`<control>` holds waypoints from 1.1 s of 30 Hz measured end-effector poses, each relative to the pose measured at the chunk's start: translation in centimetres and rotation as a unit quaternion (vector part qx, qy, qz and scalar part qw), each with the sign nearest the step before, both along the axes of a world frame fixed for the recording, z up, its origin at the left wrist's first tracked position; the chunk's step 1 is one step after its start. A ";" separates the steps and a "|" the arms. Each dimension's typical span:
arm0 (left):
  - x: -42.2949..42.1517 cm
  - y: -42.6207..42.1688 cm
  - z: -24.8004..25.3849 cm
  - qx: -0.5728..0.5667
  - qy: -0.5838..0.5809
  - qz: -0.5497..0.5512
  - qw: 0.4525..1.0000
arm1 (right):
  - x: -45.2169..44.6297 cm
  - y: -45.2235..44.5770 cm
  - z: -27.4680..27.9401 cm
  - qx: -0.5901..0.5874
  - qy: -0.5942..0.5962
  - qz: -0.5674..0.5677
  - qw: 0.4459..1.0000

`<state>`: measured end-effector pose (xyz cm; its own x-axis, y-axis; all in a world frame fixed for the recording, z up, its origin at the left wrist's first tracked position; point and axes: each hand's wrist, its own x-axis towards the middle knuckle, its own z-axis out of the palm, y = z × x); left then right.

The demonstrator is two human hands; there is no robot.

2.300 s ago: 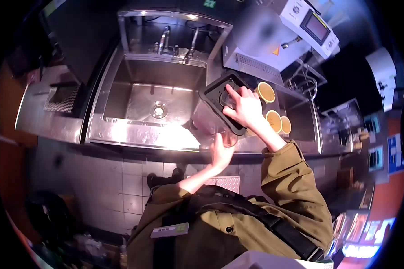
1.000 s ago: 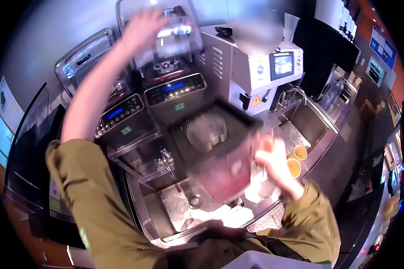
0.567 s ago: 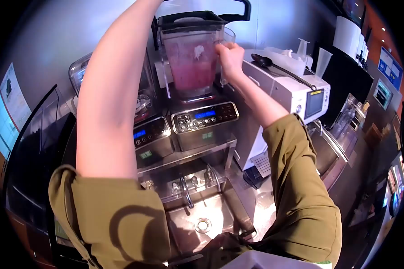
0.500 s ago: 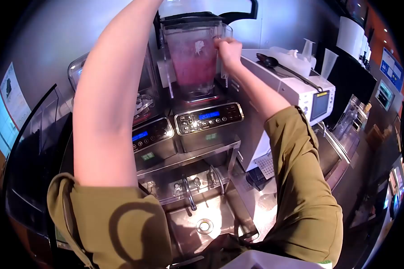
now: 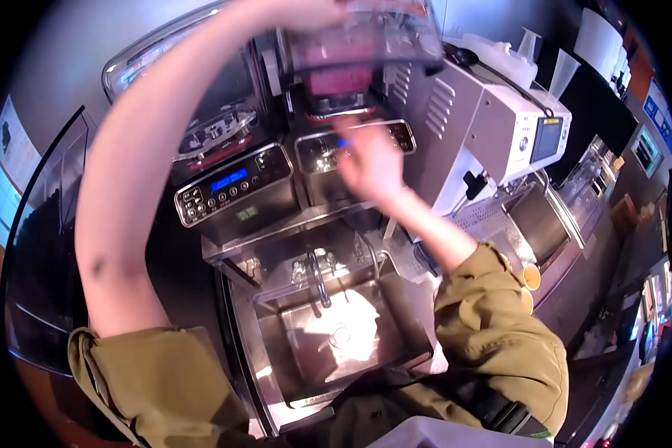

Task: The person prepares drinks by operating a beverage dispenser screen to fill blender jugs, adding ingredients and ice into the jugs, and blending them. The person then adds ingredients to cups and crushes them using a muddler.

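At the top, my left hand (image 5: pixel 306 13) is blurred at the upper edge of a clear cover (image 5: pixel 407 37), which has come down in front of the blender jug. Pink contents (image 5: pixel 340 67) show through that cover. My right hand (image 5: pixel 369 160) is before the control panel (image 5: pixel 396 136) of this blender, its fingers smeared by motion. Left of it stands a second blender with a blue-lit panel (image 5: pixel 230 179) and its own clear cover (image 5: pixel 201 82).
Below the blenders is a steel sink (image 5: pixel 276 351) with a tap (image 5: pixel 319 280). On the right stands a white machine (image 5: pixel 493 123) with a black spoon (image 5: pixel 500 78) on top. Yellow cups (image 5: pixel 530 276) are beside my right sleeve.
My right hand has left the jug and moved down to the panel. My left arm has come down slightly, and the clear cover has swung down over the jug. The view has tilted lower.
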<state>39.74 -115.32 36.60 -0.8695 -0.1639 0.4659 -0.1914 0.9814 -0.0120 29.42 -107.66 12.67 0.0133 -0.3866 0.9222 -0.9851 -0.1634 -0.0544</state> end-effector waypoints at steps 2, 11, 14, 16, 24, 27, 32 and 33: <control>0.3 0.1 -5.9 -0.107 -0.071 0.052 0.990 | 3.4 1.8 -2.5 0.300 -0.059 0.011 0.952; -1.6 -2.6 -17.9 -0.062 0.117 0.013 0.991 | 4.3 0.4 -0.3 0.413 -0.167 0.033 0.895; -2.1 -3.9 -19.2 -0.093 0.156 0.030 0.983 | 5.3 1.7 -0.5 0.416 -0.148 0.039 0.896; -2.1 -5.0 -19.9 -0.165 0.172 0.042 0.970 | 5.8 9.9 1.2 0.364 -0.177 0.109 0.908; -3.4 5.4 -19.0 -0.251 0.315 0.160 0.901 | -15.8 50.9 -3.2 0.494 -0.311 0.144 0.799; -9.2 21.5 -15.8 -0.339 0.362 -0.061 0.866 | -24.4 63.7 -6.6 0.542 -0.488 0.011 0.684; -28.4 39.5 -17.8 -0.302 0.366 -0.281 0.834 | -32.9 71.5 -10.0 0.559 -0.520 0.138 0.631; -33.0 43.8 -17.2 -0.306 0.304 -0.308 0.848 | -34.9 71.5 -11.0 0.568 -0.509 0.165 0.626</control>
